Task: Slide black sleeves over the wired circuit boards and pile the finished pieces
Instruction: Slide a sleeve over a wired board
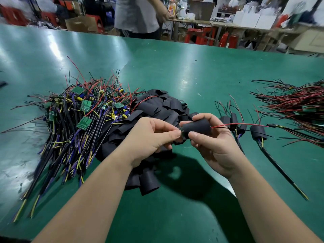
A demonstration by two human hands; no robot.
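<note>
My right hand (pixel 212 142) grips a black sleeve (pixel 198 128) above the green table (pixel 192 72). A red and a black wire (pixel 236 124) stick out of its right end. My left hand (pixel 150 137) pinches the green circuit board's end (pixel 182 132) at the sleeve's left mouth; most of the board is hidden inside. A heap of bare wired circuit boards (pixel 78 109) lies to the left. Loose black sleeves (pixel 157 109) are piled in the middle, partly under my hands. A few sleeved pieces (pixel 257 132) lie to the right.
A bundle of red and black wired pieces (pixel 298 104) lies at the far right. A person in a grey top (pixel 136 13) stands beyond the table's far edge. Red stools (pixel 210 36), cardboard boxes and another bench fill the background.
</note>
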